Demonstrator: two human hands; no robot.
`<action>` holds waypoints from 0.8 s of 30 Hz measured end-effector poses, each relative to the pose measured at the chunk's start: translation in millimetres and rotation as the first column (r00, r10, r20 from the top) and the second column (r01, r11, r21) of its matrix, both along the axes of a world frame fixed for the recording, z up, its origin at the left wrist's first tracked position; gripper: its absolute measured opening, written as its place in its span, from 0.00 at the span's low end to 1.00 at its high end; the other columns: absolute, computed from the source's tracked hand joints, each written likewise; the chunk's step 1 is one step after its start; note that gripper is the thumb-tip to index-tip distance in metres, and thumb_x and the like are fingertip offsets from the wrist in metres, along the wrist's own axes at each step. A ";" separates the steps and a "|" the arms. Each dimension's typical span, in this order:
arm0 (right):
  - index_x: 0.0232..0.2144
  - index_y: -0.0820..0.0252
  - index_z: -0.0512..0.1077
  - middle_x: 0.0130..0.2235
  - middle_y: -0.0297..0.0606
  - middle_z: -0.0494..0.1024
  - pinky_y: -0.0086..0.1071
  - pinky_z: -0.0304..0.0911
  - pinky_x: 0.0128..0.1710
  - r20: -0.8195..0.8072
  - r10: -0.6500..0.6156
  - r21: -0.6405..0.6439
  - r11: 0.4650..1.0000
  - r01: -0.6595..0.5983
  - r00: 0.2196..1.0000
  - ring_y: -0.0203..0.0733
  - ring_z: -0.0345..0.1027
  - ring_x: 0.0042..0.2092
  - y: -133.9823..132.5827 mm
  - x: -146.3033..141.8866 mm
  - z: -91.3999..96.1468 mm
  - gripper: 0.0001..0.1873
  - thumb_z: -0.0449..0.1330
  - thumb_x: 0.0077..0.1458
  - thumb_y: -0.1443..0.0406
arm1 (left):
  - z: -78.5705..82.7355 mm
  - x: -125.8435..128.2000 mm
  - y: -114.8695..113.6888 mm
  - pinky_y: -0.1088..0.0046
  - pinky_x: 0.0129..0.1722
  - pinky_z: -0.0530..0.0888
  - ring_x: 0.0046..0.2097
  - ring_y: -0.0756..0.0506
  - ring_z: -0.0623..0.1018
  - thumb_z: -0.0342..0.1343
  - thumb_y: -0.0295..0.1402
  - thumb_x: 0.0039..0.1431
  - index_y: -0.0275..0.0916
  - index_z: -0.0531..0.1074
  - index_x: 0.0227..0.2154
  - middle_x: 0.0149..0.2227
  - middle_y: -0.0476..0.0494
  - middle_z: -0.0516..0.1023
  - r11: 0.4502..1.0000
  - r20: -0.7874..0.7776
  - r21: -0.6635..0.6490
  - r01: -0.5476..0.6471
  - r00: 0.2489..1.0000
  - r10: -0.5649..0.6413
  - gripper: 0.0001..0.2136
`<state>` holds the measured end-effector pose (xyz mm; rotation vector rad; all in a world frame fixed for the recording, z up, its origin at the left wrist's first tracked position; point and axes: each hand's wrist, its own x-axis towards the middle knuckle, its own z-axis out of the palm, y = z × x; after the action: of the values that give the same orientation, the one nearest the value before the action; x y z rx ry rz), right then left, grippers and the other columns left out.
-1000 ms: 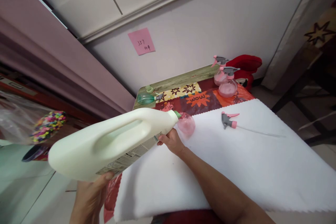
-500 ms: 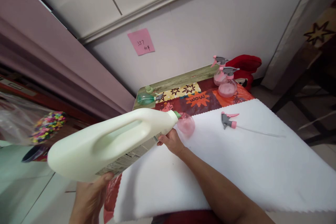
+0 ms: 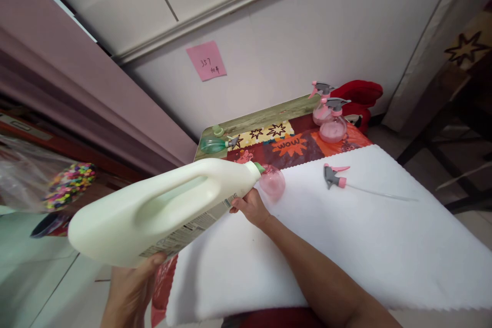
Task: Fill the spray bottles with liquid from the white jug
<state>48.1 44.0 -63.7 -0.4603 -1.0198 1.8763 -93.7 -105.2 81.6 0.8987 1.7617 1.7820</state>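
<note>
A large pale-green detergent jug lies tilted across the view, its green spout at the mouth of a round pink spray bottle without its head. My left hand holds the jug from below near its base, thumb on the label side. Under the neck, my right hand grips the jug, with part of the fingers hidden behind it. Pink liquid or tint shows in the round bottle. To its right, a grey and pink spray head with a long clear tube lies on the white mat.
Two pink spray bottles stand at the back right beside a red plush item. A green spray bottle lies at the back left near a green cap. A pink note is on the wall.
Almost nothing differs. The jug's base end has shifted very slightly to the left, while its spout stays at the pink bottle's mouth.
</note>
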 end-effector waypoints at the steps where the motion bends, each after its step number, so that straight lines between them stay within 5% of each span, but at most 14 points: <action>1: 0.33 0.64 0.77 0.27 0.38 0.78 0.33 0.72 0.27 0.000 0.003 0.001 1.000 -0.003 1.000 0.39 0.72 0.26 0.0 -0.1 -0.3 0.31 0.73 0.39 0.43 | -0.2 -0.2 0.0 0.52 0.51 0.82 0.54 0.29 0.80 0.77 0.33 0.30 0.45 0.76 0.53 0.47 0.42 0.85 1.000 0.002 -0.006 -0.004 1.000 0.004 0.40; 24: 0.33 0.64 0.77 0.27 0.39 0.78 0.33 0.72 0.27 0.011 0.000 0.000 1.000 0.000 1.000 0.39 0.72 0.26 0.3 0.5 -0.5 0.33 0.73 0.38 0.42 | 0.2 0.9 0.2 0.53 0.53 0.81 0.53 0.30 0.81 0.78 0.32 0.29 0.46 0.74 0.56 0.47 0.43 0.84 1.000 0.015 -0.001 -0.004 1.000 0.005 0.44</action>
<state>48.7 44.3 -64.2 -0.4714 -1.0274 1.8754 -92.8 -105.0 81.9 0.8797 1.7567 1.7859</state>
